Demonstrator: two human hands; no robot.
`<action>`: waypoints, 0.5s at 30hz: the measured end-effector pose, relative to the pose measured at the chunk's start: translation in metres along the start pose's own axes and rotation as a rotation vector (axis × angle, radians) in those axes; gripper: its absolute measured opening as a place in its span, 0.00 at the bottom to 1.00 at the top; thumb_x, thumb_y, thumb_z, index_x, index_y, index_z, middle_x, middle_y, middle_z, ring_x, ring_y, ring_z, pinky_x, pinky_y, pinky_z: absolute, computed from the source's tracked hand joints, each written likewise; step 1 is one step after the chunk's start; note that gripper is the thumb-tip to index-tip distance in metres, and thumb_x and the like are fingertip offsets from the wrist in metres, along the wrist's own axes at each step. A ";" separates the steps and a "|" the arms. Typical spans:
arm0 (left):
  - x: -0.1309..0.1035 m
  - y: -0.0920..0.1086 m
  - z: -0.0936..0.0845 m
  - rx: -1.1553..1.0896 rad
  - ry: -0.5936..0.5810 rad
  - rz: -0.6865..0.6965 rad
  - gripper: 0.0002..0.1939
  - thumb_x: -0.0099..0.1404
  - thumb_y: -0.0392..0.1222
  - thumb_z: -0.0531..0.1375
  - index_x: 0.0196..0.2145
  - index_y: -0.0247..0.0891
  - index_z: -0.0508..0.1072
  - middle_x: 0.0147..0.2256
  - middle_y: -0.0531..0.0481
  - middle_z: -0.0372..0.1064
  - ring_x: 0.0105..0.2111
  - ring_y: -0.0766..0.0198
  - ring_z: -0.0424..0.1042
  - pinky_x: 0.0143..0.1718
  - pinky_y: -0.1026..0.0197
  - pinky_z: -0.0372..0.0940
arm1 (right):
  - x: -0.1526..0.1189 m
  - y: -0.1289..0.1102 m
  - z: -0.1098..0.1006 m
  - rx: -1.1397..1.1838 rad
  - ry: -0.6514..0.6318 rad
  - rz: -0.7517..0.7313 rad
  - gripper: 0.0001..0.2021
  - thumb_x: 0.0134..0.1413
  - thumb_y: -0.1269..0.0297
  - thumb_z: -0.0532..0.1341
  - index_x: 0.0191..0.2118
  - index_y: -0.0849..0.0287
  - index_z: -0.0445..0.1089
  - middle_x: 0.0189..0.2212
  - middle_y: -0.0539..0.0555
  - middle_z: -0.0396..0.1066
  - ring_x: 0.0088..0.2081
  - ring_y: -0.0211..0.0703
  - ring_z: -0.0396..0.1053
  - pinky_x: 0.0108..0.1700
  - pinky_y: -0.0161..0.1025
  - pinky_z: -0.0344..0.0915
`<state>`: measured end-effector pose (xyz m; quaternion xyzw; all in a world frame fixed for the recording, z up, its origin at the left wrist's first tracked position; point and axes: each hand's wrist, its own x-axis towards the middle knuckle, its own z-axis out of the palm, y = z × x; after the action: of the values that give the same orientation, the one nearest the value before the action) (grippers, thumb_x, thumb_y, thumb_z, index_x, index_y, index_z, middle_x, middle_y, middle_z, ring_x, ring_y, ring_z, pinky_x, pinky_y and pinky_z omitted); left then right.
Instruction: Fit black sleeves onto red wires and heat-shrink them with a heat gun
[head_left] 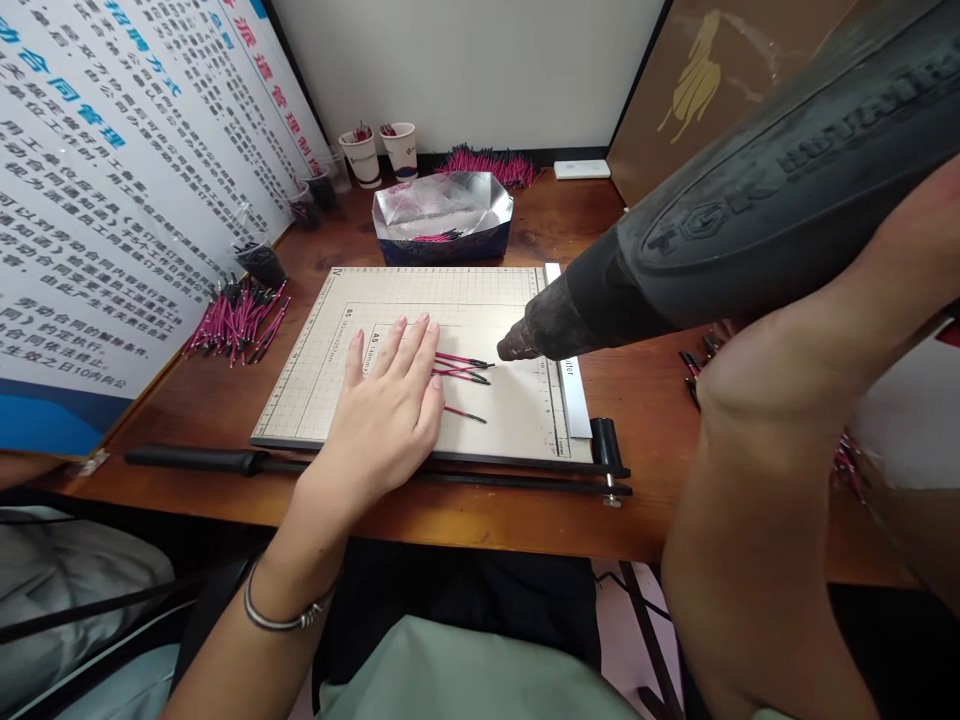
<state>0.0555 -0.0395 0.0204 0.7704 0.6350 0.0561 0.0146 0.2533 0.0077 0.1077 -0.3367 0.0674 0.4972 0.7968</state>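
My left hand point(394, 400) lies flat on a gridded paper cutter board point(390, 290), fingers stretched out. It presses on several thin red-and-black wires point(465, 375), whose black ends stick out to the right from under the hand. A large black heat gun point(637, 260) comes in from the upper right, gripped by my right hand point(847, 290); most of its fingers are hidden behind the tool. The nozzle points left and down, just right of the wire ends. Whether it blows cannot be seen.
Behind the board stands a foil-lined box point(442, 245) with some wires. Bundles of wires point(238, 320) lie left and at the back, near paper cups point(401, 150). The cutter's black handle point(195, 460) runs along the table's front edge. A person's clothed leg point(82, 570) shows at lower left.
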 end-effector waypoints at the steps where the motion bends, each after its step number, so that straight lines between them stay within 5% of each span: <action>1: -0.003 -0.001 0.000 0.009 0.017 0.009 0.33 0.76 0.44 0.35 0.73 0.29 0.52 0.73 0.43 0.45 0.74 0.49 0.45 0.73 0.33 0.36 | 0.002 0.000 0.000 0.023 0.052 -0.014 0.27 0.51 0.60 0.48 0.03 0.51 0.55 0.27 0.40 0.79 0.59 0.44 0.69 0.25 0.24 0.57; 8: -0.015 -0.008 0.005 0.043 -0.033 0.054 0.32 0.78 0.46 0.37 0.72 0.31 0.53 0.72 0.44 0.49 0.73 0.49 0.49 0.73 0.32 0.39 | 0.027 -0.004 -0.009 0.035 -0.001 -0.013 0.31 0.55 0.52 0.40 0.04 0.50 0.57 0.23 0.45 0.77 0.58 0.44 0.70 0.24 0.26 0.57; 15: -0.011 -0.005 0.003 0.001 -0.046 0.019 0.32 0.77 0.45 0.38 0.73 0.30 0.51 0.72 0.45 0.47 0.73 0.48 0.48 0.73 0.33 0.41 | -0.010 -0.003 0.009 0.035 -0.012 0.056 0.30 0.57 0.51 0.47 0.06 0.47 0.60 0.19 0.44 0.75 0.58 0.42 0.70 0.26 0.24 0.61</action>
<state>0.0493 -0.0493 0.0159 0.7775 0.6271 0.0383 0.0280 0.2491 0.0048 0.1202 -0.3175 0.0807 0.5199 0.7889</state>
